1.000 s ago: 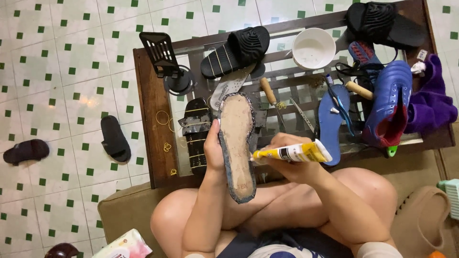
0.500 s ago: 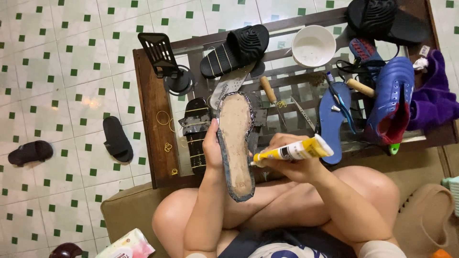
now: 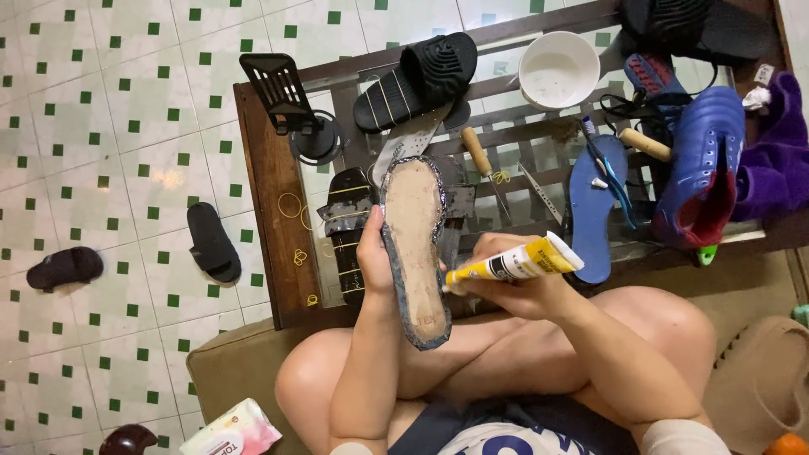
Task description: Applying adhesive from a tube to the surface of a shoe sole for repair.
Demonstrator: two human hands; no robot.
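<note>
Presently, left hand (image 3: 375,253) grips the shoe sole (image 3: 413,244); right hand (image 3: 506,286) squeezes the yellow glue tube (image 3: 514,264) at its edge. Risk: over-squeezing may drip adhesive onto knees.

Shoe sole (image 3: 413,244): rough, matt tan face
Glue tube (image 3: 514,265): glossy yellow
Worktop (image 3: 270,202): dark wood frame
Floor (image 3: 109,126): glossy tile

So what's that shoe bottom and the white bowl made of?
The sole in the left hand looks like rubber or foam: tan, matte, rough face with a grey edge. The white bowl looks like plastic, smooth and slightly shiny, though it could be ceramic.
</note>
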